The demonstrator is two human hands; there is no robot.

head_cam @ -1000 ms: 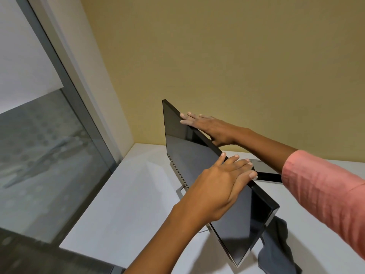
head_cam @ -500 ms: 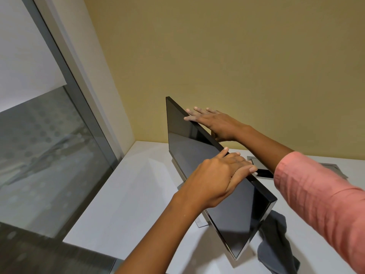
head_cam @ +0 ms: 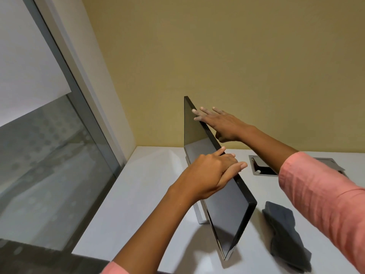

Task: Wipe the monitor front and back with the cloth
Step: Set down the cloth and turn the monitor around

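**Both hands on monitor, cloth lies untouched on desk**

A person's two hands grasp the top edge of a dark monitor (head_cam: 199, 153) standing on a white desk (head_cam: 138, 184), seen nearly edge-on w/ its screen facing 9 o'clock. The left hand (head_cam: 213, 173), near frame centre, curls fingers over the edge, thumb on the screen side. The right hand (head_cam: 221, 123), toward 12 o'clock from the left, lays straight fingers across the edge nr the far corner, thumb tucked behind the panel. Neither hand holds the cloth (head_cam: 286, 236): the dark grey cloth lies crumpled on the desk at abt 4 o'clock, just beside the monitor's near corner, behind the panel. A grey cable hatch (head_cam: 260, 167) sits in the desk at 3 o'clock. A window (head_cam: 49, 155) fills the 9 o'clock side; pink sleeve (head_cam: 325, 196) on the right arm.
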